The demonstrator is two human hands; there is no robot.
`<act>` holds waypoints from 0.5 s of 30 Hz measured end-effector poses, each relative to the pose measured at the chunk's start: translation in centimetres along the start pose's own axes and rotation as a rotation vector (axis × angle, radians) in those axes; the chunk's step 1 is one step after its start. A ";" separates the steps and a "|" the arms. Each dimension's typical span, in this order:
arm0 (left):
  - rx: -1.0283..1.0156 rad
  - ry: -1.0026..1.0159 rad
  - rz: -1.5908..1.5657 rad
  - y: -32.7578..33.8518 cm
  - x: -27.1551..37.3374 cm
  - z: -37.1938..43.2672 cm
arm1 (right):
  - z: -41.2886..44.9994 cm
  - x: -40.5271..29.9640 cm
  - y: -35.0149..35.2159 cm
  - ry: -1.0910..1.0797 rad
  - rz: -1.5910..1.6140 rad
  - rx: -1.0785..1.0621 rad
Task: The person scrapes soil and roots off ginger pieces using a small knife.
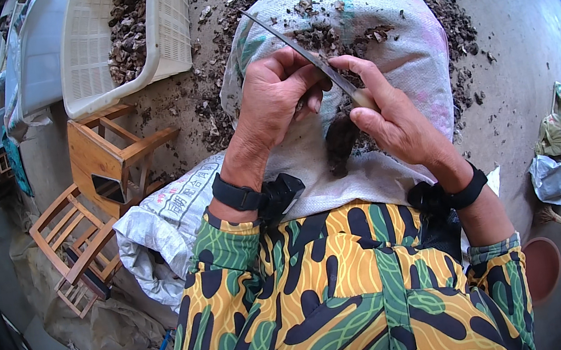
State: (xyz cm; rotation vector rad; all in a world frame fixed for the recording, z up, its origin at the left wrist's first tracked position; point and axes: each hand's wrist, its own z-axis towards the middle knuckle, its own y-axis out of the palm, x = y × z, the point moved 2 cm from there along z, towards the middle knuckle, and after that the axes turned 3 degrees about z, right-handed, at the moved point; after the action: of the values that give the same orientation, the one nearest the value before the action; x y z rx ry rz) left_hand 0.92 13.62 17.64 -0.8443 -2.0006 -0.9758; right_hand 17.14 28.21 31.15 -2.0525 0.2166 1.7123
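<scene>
My right hand (pixel 393 112) is closed around the pale handle of a knife (pixel 308 56), whose long narrow blade points up and to the left. The blade crosses over the fingertips of my left hand (pixel 277 90), which pinch a small dark piece mostly hidden by the fingers and blade. Both hands are above a white woven sack (pixel 405 71) spread over my lap. Dark brown flakes and chips (pixel 315 37) lie on the sack beyond the hands. A larger dark, lumpy piece (pixel 341 137) rests on it nearer to me, just left of my right hand.
A cream plastic basket (pixel 173 29) at the upper left holds dark, rough pieces (pixel 129 35). Wooden stools (pixel 93 167) and a rolled woven sack (pixel 178 204) are on my left. Dark scraps litter the floor. A reddish-brown bowl (pixel 543 268) and crumpled bags (pixel 554 178) are at right.
</scene>
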 end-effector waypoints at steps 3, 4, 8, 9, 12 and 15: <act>-0.001 0.001 0.007 0.1 0.1 0.1 | 0.2 -0.1 0.1 0.000 0.000 0.001; 0.000 -0.001 0.003 0.1 0.1 0.1 | 0.2 -0.1 0.1 0.001 0.001 0.001; 0.010 -0.002 0.016 0.0 0.1 0.0 | 0.3 -0.2 0.2 0.001 0.004 -0.001; 0.009 -0.001 0.018 0.0 0.1 0.0 | 0.2 -0.1 0.1 0.002 0.005 -0.002; 0.006 0.003 0.024 0.1 0.1 0.0 | 0.2 -0.1 -0.1 0.003 0.006 -0.002; 0.002 0.005 0.030 0.1 0.0 0.1 | 0.2 0.1 -0.2 0.006 0.007 -0.001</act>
State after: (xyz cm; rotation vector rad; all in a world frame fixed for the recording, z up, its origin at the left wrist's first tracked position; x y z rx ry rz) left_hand 1.01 13.73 17.67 -0.8679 -1.9783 -0.9580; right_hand 17.04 28.53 31.06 -2.0598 0.2249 1.7108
